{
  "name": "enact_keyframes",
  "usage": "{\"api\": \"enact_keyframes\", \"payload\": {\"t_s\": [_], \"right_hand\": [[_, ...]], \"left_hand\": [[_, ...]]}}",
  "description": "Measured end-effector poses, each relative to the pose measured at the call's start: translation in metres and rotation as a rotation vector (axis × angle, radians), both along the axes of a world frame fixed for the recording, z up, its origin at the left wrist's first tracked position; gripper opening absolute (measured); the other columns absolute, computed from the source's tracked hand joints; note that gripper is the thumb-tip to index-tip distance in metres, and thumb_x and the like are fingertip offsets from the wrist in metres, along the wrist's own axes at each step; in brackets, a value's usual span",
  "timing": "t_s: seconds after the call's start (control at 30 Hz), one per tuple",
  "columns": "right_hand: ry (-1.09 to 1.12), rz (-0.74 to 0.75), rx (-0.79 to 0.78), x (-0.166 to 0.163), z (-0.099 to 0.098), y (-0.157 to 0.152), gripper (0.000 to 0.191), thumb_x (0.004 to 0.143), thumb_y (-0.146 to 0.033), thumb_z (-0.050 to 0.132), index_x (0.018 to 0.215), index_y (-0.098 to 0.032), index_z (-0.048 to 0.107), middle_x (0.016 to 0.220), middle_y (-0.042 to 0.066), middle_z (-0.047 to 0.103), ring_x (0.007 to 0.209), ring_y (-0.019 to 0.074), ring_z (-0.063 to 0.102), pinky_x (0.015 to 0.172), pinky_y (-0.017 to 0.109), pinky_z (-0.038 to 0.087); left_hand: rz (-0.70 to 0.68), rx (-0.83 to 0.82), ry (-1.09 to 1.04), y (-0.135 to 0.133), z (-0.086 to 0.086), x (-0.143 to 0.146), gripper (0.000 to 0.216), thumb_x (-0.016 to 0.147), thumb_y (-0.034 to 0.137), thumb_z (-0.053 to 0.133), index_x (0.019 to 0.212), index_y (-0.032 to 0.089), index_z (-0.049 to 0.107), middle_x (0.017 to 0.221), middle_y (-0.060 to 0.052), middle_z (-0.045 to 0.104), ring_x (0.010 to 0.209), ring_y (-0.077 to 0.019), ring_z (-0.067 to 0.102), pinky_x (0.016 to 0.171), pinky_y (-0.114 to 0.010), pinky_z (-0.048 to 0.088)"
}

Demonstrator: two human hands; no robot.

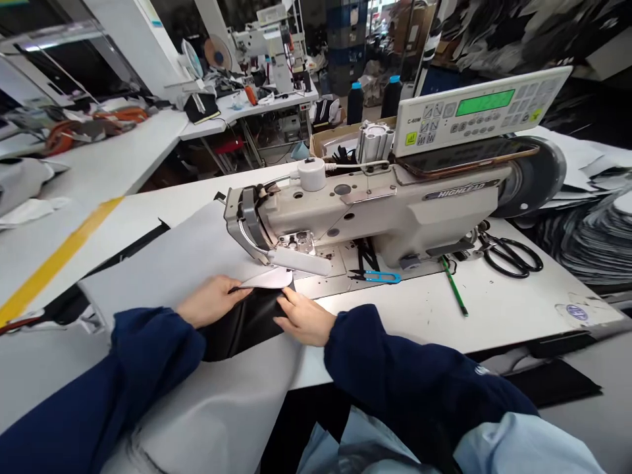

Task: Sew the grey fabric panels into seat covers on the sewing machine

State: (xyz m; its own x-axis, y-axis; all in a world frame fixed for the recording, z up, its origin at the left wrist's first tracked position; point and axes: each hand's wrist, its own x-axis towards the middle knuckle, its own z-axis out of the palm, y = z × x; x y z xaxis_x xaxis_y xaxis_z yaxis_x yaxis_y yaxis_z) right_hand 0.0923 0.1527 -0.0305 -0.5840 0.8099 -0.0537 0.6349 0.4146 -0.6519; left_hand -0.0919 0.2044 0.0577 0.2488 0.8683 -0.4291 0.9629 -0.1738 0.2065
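A grey-white sewing machine (375, 204) stands on the white table (494, 309). In front of its needle area lies a large grey fabric sheet (172, 263) with a black piece (247, 322) on top. My left hand (210, 301) pinches the folded grey edge (269, 280) over the black piece. My right hand (303, 319) rests on the black piece just right of it, fingers pressed together on the fabric's edge. Both arms wear dark blue sleeves.
Blue thread snips (380, 276) and a green pencil (454, 286) lie by the machine base; black scissors (511, 253) sit further right. A control panel (484, 108) tops the machine. Stacked dark pieces (592, 230) lie at the right. Another sewing station (266, 52) stands behind.
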Motion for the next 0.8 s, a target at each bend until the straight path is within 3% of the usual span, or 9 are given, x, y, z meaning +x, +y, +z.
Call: {"api": "enact_keyframes", "payload": {"t_s": [0.13, 0.2, 0.33, 0.4, 0.5, 0.57, 0.67, 0.8], "right_hand": [[-0.199, -0.182, 0.096, -0.034, 0.004, 0.014, 0.056, 0.087, -0.034, 0.047, 0.131, -0.002, 0.032, 0.126, 0.028, 0.041, 0.091, 0.0298, 0.060, 0.073, 0.044, 0.051], [-0.262, -0.216, 0.099, -0.045, 0.003, 0.017, 0.051, 0.088, -0.034, 0.045, 0.125, 0.001, 0.038, 0.118, 0.028, 0.047, 0.087, 0.0296, 0.060, 0.071, 0.043, 0.051], [-0.293, -0.236, 0.100, -0.052, -0.004, 0.012, 0.039, 0.092, -0.035, 0.039, 0.110, -0.002, 0.051, 0.099, 0.021, 0.056, 0.083, 0.0274, 0.059, 0.068, 0.039, 0.050], [-0.297, -0.258, 0.159, -0.052, -0.008, 0.007, 0.041, 0.092, -0.035, 0.040, 0.115, -0.002, 0.048, 0.104, 0.021, 0.054, 0.086, 0.0277, 0.057, 0.064, 0.038, 0.049], [-0.303, -0.280, 0.241, -0.052, -0.014, 0.004, 0.043, 0.091, -0.039, 0.042, 0.110, -0.002, 0.052, 0.102, 0.020, 0.054, 0.093, 0.0295, 0.053, 0.071, 0.039, 0.047], [-0.315, -0.296, 0.228, -0.052, -0.014, 0.005, 0.043, 0.091, -0.043, 0.042, 0.102, -0.003, 0.055, 0.097, 0.019, 0.056, 0.093, 0.0303, 0.053, 0.075, 0.041, 0.046], [-0.326, -0.339, 0.145, -0.050, -0.009, 0.009, 0.044, 0.091, -0.044, 0.042, 0.107, -0.005, 0.054, 0.099, 0.018, 0.057, 0.088, 0.0297, 0.056, 0.070, 0.040, 0.047], [-0.314, -0.317, 0.046, -0.043, -0.002, 0.014, 0.042, 0.091, -0.041, 0.041, 0.110, -0.005, 0.053, 0.103, 0.018, 0.059, 0.087, 0.0287, 0.059, 0.071, 0.039, 0.048]], "left_hand": [[-0.152, 0.158, 0.432, 0.010, 0.027, 0.019, 0.052, 0.083, 0.055, 0.033, 0.058, 0.018, 0.060, 0.064, -0.009, 0.062, 0.062, -0.0238, 0.059, 0.054, -0.030, 0.039], [-0.231, 0.205, 0.528, 0.008, 0.032, 0.026, 0.051, 0.085, 0.054, 0.034, 0.063, 0.018, 0.062, 0.068, -0.010, 0.063, 0.064, -0.0249, 0.060, 0.054, -0.031, 0.039], [-0.411, 0.351, 0.555, -0.006, 0.020, 0.023, 0.026, 0.087, 0.020, 0.036, 0.086, 0.017, 0.062, 0.082, -0.010, 0.063, 0.072, -0.0259, 0.060, 0.054, -0.032, 0.039], [-0.511, 0.446, 0.462, -0.012, 0.010, 0.017, 0.036, 0.082, 0.005, 0.031, 0.099, 0.020, 0.059, 0.085, -0.008, 0.062, 0.076, -0.0239, 0.059, 0.055, -0.031, 0.039], [-0.624, 0.509, 0.344, -0.015, 0.000, 0.010, 0.040, 0.083, 0.003, 0.027, 0.102, 0.020, 0.058, 0.080, -0.007, 0.061, 0.077, -0.0209, 0.058, 0.058, -0.029, 0.040], [-0.615, 0.451, 0.389, -0.012, -0.002, 0.008, 0.036, 0.082, 0.004, 0.028, 0.094, 0.018, 0.059, 0.077, -0.007, 0.062, 0.071, -0.0197, 0.059, 0.054, -0.028, 0.038], [-0.491, 0.314, 0.441, -0.005, -0.003, 0.010, 0.031, 0.084, 0.014, 0.031, 0.096, 0.018, 0.060, 0.076, -0.007, 0.065, 0.062, -0.0211, 0.060, 0.051, -0.028, 0.036], [-0.416, 0.213, 0.139, 0.002, -0.014, 0.012, 0.035, 0.086, 0.029, 0.031, 0.103, 0.023, 0.062, 0.075, -0.004, 0.068, 0.067, -0.0201, 0.062, 0.062, -0.027, 0.043]]}}
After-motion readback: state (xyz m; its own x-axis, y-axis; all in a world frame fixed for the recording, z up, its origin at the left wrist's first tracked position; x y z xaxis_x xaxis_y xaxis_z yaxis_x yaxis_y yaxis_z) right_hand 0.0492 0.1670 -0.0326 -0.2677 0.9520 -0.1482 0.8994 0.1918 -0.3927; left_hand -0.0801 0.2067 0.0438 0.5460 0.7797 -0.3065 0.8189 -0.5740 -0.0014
